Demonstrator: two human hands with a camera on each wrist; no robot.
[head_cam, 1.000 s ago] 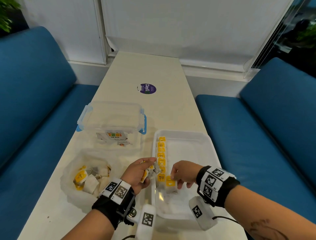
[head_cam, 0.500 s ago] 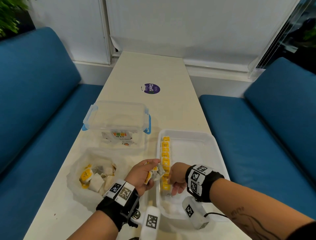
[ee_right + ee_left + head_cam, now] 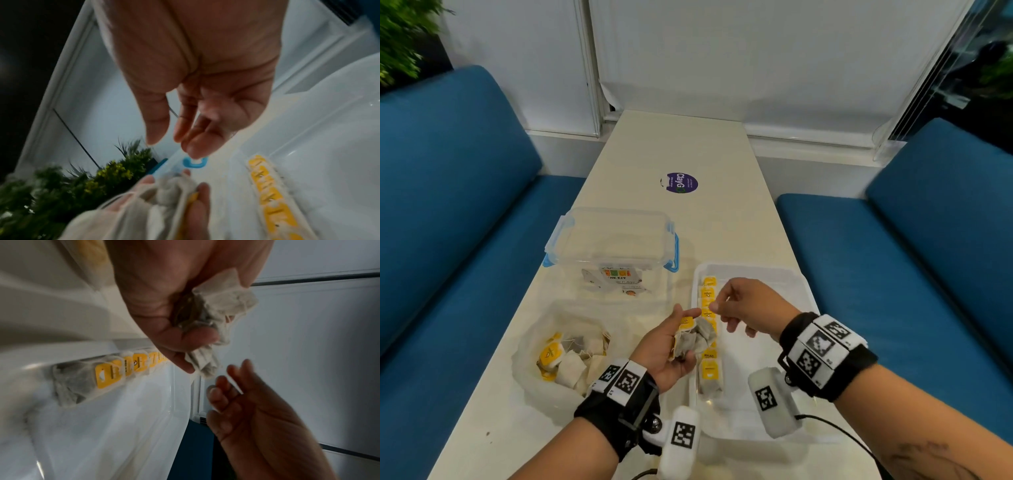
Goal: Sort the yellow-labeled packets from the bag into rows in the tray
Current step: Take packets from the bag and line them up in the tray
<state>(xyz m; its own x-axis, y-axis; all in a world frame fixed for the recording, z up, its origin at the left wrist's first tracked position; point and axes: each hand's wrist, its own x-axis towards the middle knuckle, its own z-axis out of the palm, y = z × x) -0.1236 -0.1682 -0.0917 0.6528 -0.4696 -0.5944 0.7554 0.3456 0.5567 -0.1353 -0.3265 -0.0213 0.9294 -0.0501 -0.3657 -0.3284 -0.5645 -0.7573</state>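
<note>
My left hand hovers at the white tray's left rim and grips a bunch of grey packets, one yellow label showing. The wrist view shows its fingers curled round that bunch. Just above and to the right, my right hand has its fingertips close to my left index finger. Its thumb and fingers hang loosely apart with nothing visible between them. A row of yellow-labeled packets runs along the tray's left side. The clear bag on the left holds more packets.
A clear lidded box with blue clasps stands behind the bag, next to the tray's far corner. A purple sticker lies farther up the narrow table. Blue sofas flank both long edges. The tray's right part is bare.
My right hand has lifted off the near end of the row and moved up to my left hand's fingertips. My left hand kept its bunch of packets.
</note>
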